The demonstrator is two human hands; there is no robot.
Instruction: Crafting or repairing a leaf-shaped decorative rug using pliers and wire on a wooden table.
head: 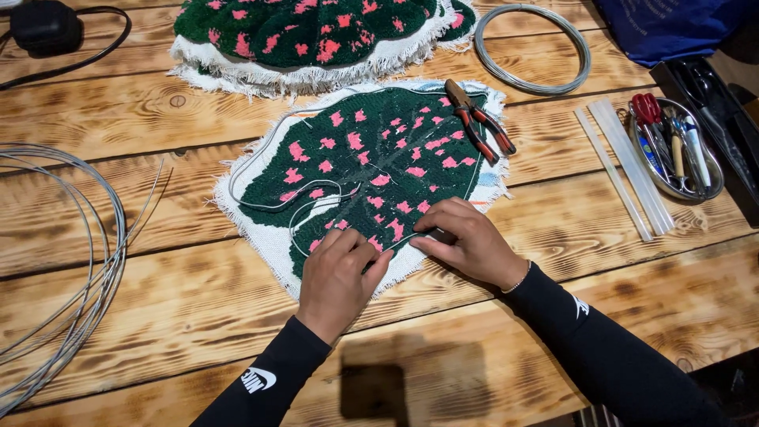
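Observation:
A leaf-shaped tufted rug piece [371,158], dark green with pink spots and a white fringed border, lies flat on the wooden table [158,261]. A thin grey wire [269,204] runs along its left edge and loops near the middle. My left hand [340,277] presses on the rug's lower edge, fingers pinching the wire. My right hand [466,237] rests beside it and holds the same wire against the rug. Red-handled pliers [478,122] lie on the rug's upper right part.
A second green and pink tufted piece [308,32] sits at the top. Wire coils lie at the far left [71,277] and the upper right [534,47]. Clear glue sticks [628,170], a metal tray of tools [676,150] and a black cable [55,47] are nearby.

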